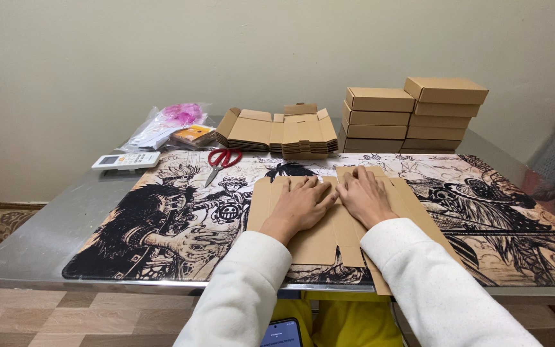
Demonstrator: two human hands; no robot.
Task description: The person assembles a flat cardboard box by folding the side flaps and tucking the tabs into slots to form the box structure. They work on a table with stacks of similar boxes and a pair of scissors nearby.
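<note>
Your left hand (303, 204) and right hand (366, 196) press flat, grip open, on the unfolded brown cardboard box blank (329, 238), its long axis running left-right across the bench (46, 238).

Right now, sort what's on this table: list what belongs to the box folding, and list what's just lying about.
In use:
flat cardboard blank under the left hand and right hand
stack of unfolded blanks
folded boxes

Lying about:
red scissors
white remote
plastic bags
</note>
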